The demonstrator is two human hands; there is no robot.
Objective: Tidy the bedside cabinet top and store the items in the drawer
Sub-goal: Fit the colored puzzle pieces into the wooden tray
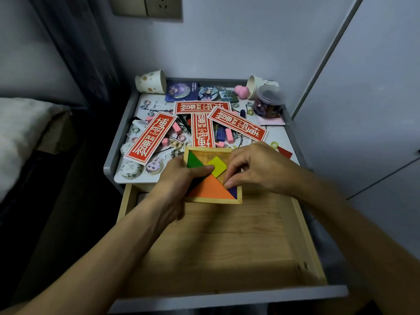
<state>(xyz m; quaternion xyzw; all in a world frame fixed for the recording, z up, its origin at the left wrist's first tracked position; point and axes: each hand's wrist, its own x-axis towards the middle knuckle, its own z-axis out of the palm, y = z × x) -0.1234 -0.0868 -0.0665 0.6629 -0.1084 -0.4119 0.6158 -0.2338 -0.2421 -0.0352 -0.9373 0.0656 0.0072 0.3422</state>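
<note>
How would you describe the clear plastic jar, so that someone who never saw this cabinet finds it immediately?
Look at the grey bedside cabinet top and go to its far right corner. There, in front of a tipped paper cup and right of a pink heart-shaped sponge, stands the plastic jar. It is the only see-through, lidded container, with dark small items inside.

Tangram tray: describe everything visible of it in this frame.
The tangram tray is a square, light wooden frame holding flat coloured pieces: green, yellow, orange and dark purple, part of its floor bare. It sits over the cabinet's front edge, above the open drawer. The left hand grips its left side; the right hand fingers a piece inside.
</note>
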